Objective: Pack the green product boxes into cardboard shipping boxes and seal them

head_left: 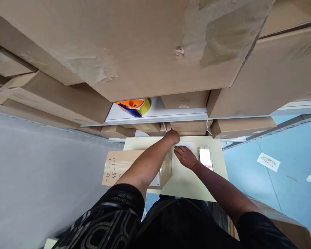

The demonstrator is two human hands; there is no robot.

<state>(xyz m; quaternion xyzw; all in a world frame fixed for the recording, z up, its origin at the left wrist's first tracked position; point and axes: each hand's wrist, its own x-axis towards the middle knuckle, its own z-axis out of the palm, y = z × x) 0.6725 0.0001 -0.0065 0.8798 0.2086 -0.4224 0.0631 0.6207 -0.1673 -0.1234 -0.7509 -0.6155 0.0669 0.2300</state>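
Note:
A small pale table [186, 183] stands below me against a shelf of boxes. My left hand [172, 136] reaches to its far edge, fingers curled closed on something I cannot make out, at the corner of a white sheet of paper [188, 144]. My right hand [185, 156] lies flat on that sheet with fingers stretched out. A taped cardboard box [124, 166] with handwritten numbers sits on the table's left part, under my left forearm. A phone [205, 157] lies just right of my right hand.
Large cardboard boxes [134, 45] fill the shelves overhead and in front. An orange tape dispenser with yellow tape [135, 104] rests on a white shelf [171, 116]. Blue floor to the right holds a paper leaflet [268, 161]. Another box [287, 224] stands at my right.

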